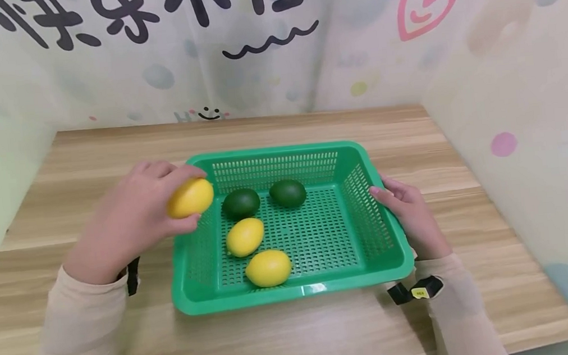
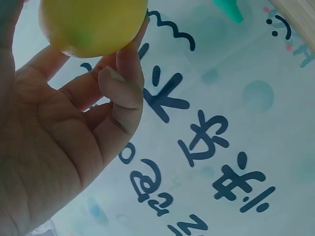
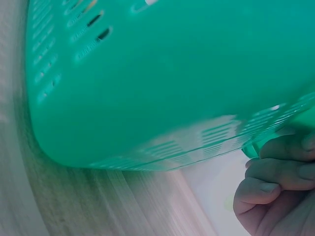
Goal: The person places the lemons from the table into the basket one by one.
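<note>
A yellow lemon (image 1: 190, 198) is held between the thumb and fingers of my left hand (image 1: 146, 203), over the left rim of a green plastic basket (image 1: 294, 295). The left wrist view shows the same lemon (image 2: 93, 24) at the fingertips. My right hand (image 1: 414, 217) grips the basket's right rim, thumb on the inner side. In the right wrist view, curled fingers (image 3: 275, 177) sit under the rim beside the basket wall (image 3: 147, 88). Inside the basket lie two lemons, one nearer the middle (image 1: 246, 237) and one near the front (image 1: 269, 268), plus two dark green avocado-like fruits (image 1: 240, 204), (image 1: 287, 193).
The basket stands on a wood-grain table (image 1: 257, 337). Behind the table hangs a pale printed cloth (image 1: 255, 78) with black lettering, and more pale walls flank both sides. Each wrist wears a black strap (image 1: 427, 287).
</note>
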Available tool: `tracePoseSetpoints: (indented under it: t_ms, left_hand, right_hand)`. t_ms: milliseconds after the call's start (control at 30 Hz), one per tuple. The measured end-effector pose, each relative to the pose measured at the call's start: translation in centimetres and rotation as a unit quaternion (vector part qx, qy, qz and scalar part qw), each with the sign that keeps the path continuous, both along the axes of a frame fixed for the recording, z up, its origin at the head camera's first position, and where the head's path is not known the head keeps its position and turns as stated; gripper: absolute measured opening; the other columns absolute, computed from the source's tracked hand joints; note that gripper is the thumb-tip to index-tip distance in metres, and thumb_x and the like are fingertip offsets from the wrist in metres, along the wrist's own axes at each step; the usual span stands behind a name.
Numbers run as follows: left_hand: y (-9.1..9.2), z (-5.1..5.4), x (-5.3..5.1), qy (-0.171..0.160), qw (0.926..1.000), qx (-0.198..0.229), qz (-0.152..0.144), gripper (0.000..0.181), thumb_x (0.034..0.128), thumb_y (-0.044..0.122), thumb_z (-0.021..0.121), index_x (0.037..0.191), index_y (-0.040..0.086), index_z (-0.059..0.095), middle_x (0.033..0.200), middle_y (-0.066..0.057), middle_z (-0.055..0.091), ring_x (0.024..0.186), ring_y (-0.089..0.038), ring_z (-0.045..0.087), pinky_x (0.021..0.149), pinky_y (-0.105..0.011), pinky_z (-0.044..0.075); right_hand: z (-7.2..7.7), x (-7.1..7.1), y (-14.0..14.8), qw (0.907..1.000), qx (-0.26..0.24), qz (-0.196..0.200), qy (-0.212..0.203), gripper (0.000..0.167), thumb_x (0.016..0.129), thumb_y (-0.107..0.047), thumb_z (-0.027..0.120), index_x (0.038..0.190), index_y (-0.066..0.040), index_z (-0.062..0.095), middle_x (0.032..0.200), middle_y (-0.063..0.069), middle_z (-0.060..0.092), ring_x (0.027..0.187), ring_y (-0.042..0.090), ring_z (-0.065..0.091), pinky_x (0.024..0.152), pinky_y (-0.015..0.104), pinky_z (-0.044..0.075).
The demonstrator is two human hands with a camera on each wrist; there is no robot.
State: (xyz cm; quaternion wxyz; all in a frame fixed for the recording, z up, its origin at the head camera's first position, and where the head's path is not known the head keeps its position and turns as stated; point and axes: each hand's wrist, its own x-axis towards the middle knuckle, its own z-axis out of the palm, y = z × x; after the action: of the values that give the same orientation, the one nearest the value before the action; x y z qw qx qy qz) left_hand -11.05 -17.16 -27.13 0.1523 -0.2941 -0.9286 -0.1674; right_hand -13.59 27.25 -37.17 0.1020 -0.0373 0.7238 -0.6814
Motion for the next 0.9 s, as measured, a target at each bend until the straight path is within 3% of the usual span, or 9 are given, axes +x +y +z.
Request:
tracePoseSetpoints:
  t_ms: [133, 400, 667, 900]
  left_hand:
    - [0.3, 0.8, 0.0, 0.011, 0.9997, -0.013, -0.016, 0.050, 0.0681, 0.014, 0.088, 0.115, 0.012, 0.071, 0.100, -0.012, 0.070, 0.088, -0.036, 0.058, 0.068, -0.046, 0.051]
    - [2.3, 2.0, 0.5, -0.021, 0.9983, -0.045, -0.030, 0.049, 0.0742, 0.017, 0.084, 0.121, 0.013, 0.068, 0.096, -0.009, 0.066, 0.091, -0.031, 0.057, 0.061, -0.040, 0.050]
    - [3.4, 2.5, 0.3, -0.006, 0.9980, -0.055, -0.032, 0.047, 0.0761, 0.017, 0.081, 0.120, 0.013, 0.067, 0.097, -0.009, 0.066, 0.089, -0.031, 0.057, 0.058, -0.041, 0.052]
    - [4.5, 3.3, -0.1, 0.013, 0.9958, -0.075, -0.052, 0.045, 0.0767, 0.015, 0.079, 0.119, 0.012, 0.066, 0.092, -0.010, 0.064, 0.085, -0.030, 0.055, 0.061, -0.038, 0.049]
  right_hand:
    - [0.0, -0.1, -0.1, 1.0000, -0.003, 0.003, 0.004, 0.059, 0.107, -0.026, 0.058, 0.157, -0.002, 0.039, 0.112, 0.024, 0.073, 0.084, 0.028, 0.077, 0.069, 0.044, 0.062]
    - [-0.1, 0.1, 0.1, 0.9999, -0.015, 0.004, -0.003, 0.060, 0.107, -0.025, 0.057, 0.157, 0.002, 0.037, 0.109, 0.021, 0.074, 0.084, 0.027, 0.077, 0.070, 0.043, 0.062]
    - [0.0, -0.2, 0.0, 0.9999, -0.007, 0.008, 0.003, 0.059, 0.107, -0.026, 0.057, 0.157, 0.000, 0.039, 0.110, 0.023, 0.073, 0.085, 0.028, 0.077, 0.070, 0.044, 0.061]
    - [0.0, -0.1, 0.0, 0.9999, -0.007, 0.007, 0.003, 0.059, 0.108, -0.025, 0.057, 0.157, 0.002, 0.038, 0.110, 0.022, 0.073, 0.085, 0.027, 0.077, 0.069, 0.043, 0.061]
